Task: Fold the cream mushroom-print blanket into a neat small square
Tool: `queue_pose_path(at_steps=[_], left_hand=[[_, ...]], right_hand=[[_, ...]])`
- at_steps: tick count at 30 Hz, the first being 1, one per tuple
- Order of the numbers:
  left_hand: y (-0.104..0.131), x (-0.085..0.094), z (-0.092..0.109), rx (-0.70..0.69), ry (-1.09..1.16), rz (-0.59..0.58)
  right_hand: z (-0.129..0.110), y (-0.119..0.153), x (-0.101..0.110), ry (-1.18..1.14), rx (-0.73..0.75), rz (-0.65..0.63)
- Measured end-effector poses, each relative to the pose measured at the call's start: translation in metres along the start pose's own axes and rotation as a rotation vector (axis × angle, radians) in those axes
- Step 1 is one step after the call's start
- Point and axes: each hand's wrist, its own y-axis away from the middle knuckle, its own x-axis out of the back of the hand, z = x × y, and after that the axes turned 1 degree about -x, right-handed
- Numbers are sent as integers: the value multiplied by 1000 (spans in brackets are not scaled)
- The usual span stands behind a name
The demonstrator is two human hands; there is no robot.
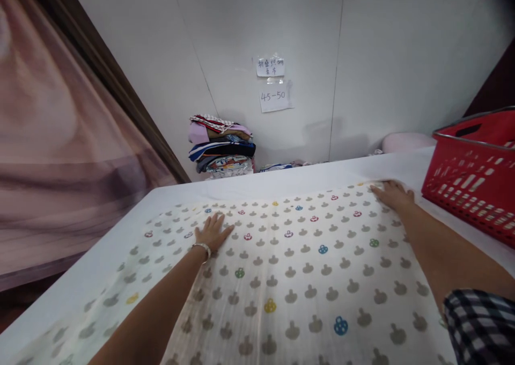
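Note:
A large white cloth (281, 257) printed with grey and coloured mushroom shapes lies spread over the white table. My left hand (212, 233), with a bracelet at the wrist, rests palm down on the cloth left of the middle, its fingers spread. At the cloth's far right corner, my right hand (393, 195) lies flat on the edge with its fingers apart. Neither hand grips anything that I can see. The near part of the cloth runs out of view at the bottom.
A red plastic basket (475, 166) stands at the table's right edge. Beyond the far edge rises a stack of folded fabrics (223, 145). A pink curtain (60, 139) hangs at the left. Two paper signs (276, 97) are taped to the wall.

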Motion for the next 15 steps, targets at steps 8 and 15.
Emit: queue_pose_path(at_steps=[8, 15], left_hand=[[2, -1, 2, 9, 44, 33], [81, -5, 7, -166, 29, 71]], right_hand=[[2, 33, 1, 75, 91, 4], [86, 132, -12, 111, 72, 104]])
